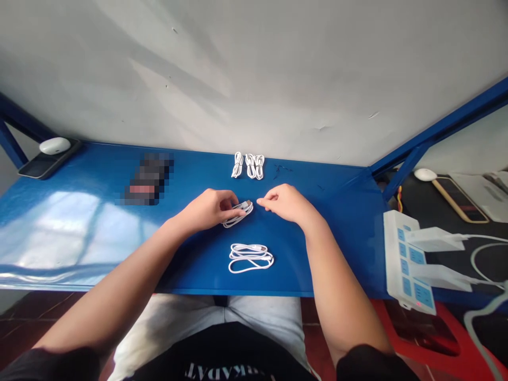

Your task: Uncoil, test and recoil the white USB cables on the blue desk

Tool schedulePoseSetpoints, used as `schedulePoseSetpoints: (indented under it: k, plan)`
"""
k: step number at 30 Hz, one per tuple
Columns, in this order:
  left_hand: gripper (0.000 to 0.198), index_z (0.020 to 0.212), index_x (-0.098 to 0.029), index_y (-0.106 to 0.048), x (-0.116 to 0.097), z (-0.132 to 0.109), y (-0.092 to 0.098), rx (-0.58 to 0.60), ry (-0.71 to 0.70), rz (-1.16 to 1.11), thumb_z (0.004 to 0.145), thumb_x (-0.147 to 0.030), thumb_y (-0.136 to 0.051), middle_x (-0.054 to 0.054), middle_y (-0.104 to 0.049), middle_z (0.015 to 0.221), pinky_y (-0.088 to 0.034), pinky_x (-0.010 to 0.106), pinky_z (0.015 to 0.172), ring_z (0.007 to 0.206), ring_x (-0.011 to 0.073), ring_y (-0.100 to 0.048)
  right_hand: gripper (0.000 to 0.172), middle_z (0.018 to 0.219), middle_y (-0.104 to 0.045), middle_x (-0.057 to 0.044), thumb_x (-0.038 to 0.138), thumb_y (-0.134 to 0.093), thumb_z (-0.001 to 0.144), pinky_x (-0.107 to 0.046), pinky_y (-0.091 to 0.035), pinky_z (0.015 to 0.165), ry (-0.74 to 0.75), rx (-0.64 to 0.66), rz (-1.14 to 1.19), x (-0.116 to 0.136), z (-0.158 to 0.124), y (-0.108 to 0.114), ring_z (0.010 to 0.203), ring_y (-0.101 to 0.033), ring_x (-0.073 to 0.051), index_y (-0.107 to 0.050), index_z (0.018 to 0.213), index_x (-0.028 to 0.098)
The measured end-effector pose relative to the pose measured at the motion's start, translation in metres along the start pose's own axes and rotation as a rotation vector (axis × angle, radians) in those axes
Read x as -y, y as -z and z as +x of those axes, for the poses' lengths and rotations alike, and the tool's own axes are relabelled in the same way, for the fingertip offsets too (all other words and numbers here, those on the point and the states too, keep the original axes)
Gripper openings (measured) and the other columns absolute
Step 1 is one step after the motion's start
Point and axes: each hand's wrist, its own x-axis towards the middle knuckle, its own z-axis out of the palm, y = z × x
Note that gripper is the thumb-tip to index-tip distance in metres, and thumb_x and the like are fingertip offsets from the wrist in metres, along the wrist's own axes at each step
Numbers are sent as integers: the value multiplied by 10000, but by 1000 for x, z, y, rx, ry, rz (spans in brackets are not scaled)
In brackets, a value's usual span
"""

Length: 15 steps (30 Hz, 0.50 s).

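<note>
My left hand [212, 208] is closed on a coiled white cable [239, 216] lying on the blue table [79, 222]; its plug end pokes out past the fingertips. My right hand [283, 202] sits just right of it, fingers curled with the fingertips pinched towards the cable's plug, apparently holding nothing. A second loosely coiled white cable [250, 257] lies nearer the table's front edge. Three tightly bundled white cables [248, 165] lie in a row at the back by the wall.
A blurred dark object [145, 179] lies left of centre. A phone with a white rounded device [54, 146] on it sits at the far left corner. A white power strip [407, 259] with plugged-in adapters hangs off the right, beside another desk.
</note>
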Motion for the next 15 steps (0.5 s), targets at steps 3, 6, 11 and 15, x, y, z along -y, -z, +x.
schedulePoseSetpoints:
  k: [3,6,11,15]
  plan:
    - [388,1019,-220,-767,0,1,-3,-64,13,-23,806,-543,-730,52,-730,822,-408,292,596,624,165,-574,201,723,-750,-65,365,-756,780,-276,-459,526,-16,211,62,5,-2,-7,599,-652,-180,-758,683,189]
    - [353,936,-222,-797,-3,2,-6,-60,-41,6,757,-525,-776,77,-728,907,-418,300,623,669,173,-572,153,730,-757,-61,298,-738,787,-247,-459,489,-24,284,158,11,-2,-20,543,-648,-153,-751,689,181]
    - [308,919,-206,-777,-9,2,-11,-63,16,26,683,-396,-827,63,-715,837,-407,294,601,668,178,-577,136,709,-739,-63,276,-730,819,-210,-420,417,-61,256,259,13,4,-35,503,-645,-139,-711,749,161]
    - [230,913,-209,-736,-9,0,-13,-96,143,-98,714,-315,-780,43,-727,786,-430,287,584,650,178,-614,107,771,-719,-50,275,-702,854,-204,-443,420,-39,194,338,12,4,-40,525,-662,-135,-668,827,177]
